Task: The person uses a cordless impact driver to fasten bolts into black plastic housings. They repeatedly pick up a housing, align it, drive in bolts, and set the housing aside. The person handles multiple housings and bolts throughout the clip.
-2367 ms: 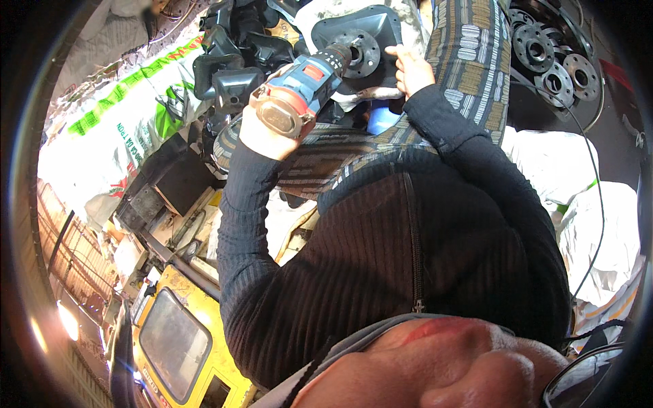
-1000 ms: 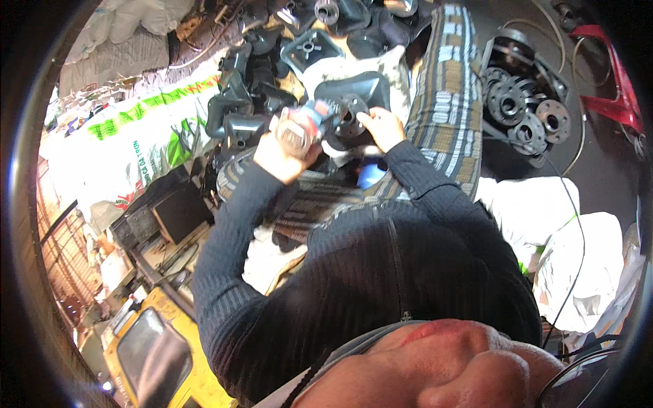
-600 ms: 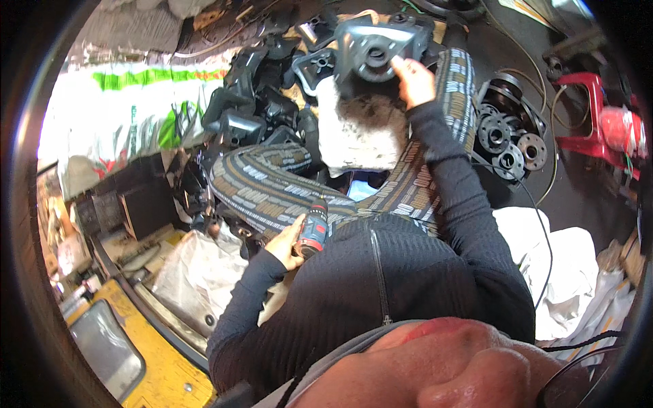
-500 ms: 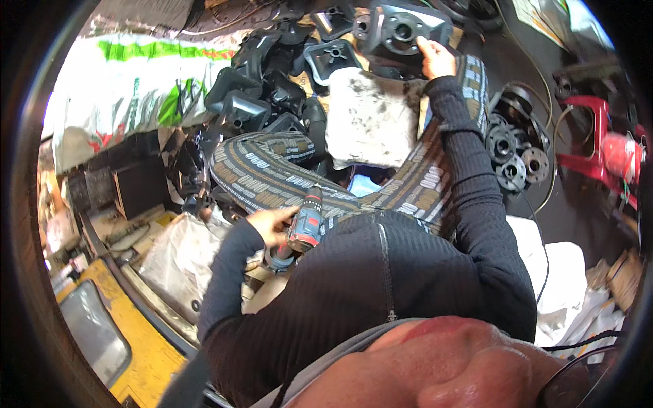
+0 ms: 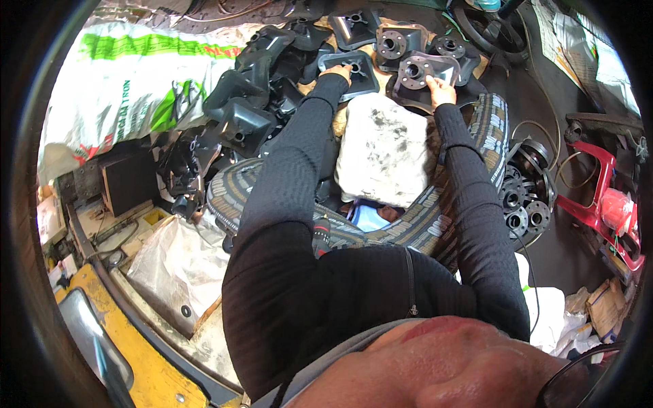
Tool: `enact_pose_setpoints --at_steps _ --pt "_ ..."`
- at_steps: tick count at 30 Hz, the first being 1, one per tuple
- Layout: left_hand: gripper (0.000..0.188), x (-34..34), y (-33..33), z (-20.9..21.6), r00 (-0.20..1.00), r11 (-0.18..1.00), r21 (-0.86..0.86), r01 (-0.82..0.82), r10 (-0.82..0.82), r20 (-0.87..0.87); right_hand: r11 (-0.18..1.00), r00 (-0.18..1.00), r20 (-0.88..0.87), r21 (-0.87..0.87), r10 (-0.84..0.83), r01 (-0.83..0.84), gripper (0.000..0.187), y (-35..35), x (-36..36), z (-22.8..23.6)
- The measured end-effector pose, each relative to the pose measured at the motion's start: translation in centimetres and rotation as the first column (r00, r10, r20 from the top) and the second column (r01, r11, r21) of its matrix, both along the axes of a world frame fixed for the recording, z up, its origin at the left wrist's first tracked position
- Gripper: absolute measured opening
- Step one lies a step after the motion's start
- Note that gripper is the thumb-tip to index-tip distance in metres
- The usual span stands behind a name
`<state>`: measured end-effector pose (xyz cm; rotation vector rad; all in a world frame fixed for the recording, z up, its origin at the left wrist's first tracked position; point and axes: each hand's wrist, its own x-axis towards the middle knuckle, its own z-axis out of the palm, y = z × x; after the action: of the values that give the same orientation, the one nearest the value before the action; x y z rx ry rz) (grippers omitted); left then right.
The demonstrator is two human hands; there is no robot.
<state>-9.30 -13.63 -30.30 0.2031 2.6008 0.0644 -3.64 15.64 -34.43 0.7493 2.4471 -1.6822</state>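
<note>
My left hand (image 5: 338,73) reaches forward to a black square plastic housing (image 5: 367,80), its fingers closed at the raised centre. To its right, my right hand (image 5: 441,91) pinches the edge of a round grey flange (image 5: 415,72) that sits on another black housing (image 5: 445,66). A white, smudged block-like pad (image 5: 384,149) lies between my forearms. Below my left forearm a power drill (image 5: 322,234) rests against my lap, mostly hidden by the sleeve.
More black housings (image 5: 248,122) are heaped at the left, and two with flanges (image 5: 391,44) stand behind. Several loose flanges (image 5: 517,221) lie right of my leg. A red metal frame (image 5: 602,170) stands at far right, a white-green sack (image 5: 136,88) at far left.
My left hand has let go of the drill and moved forward to the square housing. My right hand stays at the flanged housing. The view has shifted, showing more housings at the back.
</note>
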Motion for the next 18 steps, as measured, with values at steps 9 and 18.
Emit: enact_pose_setpoints --at_steps 9,18 --pt "0.028 -0.4 0.3 -6.2 0.989 0.997 -0.069 -0.031 0.021 -0.143 0.972 0.966 0.145 0.071 0.213 -0.225 0.048 -1.4 0.9 0.9" --pt "0.027 2.5 -7.7 10.0 0.812 0.978 0.188 0.09 0.038 -0.583 0.908 0.97 0.059 0.343 0.234 -0.24 0.045 -2.1 0.9 2.3"
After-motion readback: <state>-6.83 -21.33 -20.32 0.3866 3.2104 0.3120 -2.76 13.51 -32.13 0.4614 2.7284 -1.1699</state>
